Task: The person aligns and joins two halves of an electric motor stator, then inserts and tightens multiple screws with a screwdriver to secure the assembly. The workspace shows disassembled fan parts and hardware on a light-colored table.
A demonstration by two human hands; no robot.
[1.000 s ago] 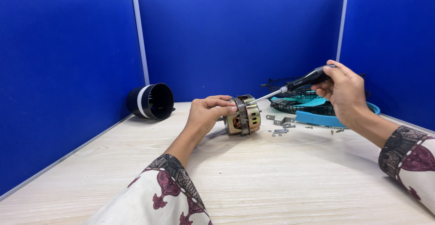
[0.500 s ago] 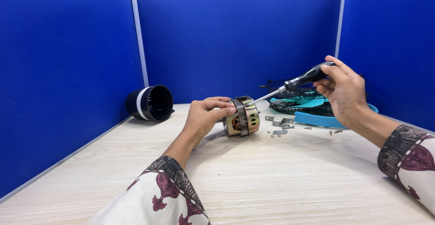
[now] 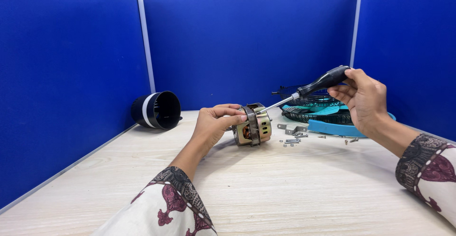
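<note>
Table (image 3: 304,193): pale wood-grain top, walled by blue partitions (image 3: 247,46) at left, far and right; broad bare surface across the near half.

Left hand (image 3: 216,124): fingers curled over the left end of a small electric motor (image 3: 252,125), which rests on the table at centre.

Right hand (image 3: 363,98): raised to the right, closed around the black handle of a screwdriver (image 3: 308,89); shaft slants down-left, tip at the motor's top.

Loose screws (image 3: 292,141): just right of the motor.

Fan grille (image 3: 313,110), blue fan part (image 3: 342,127): far right.

Black cylindrical housing (image 3: 156,110): far left, on its side.
</note>
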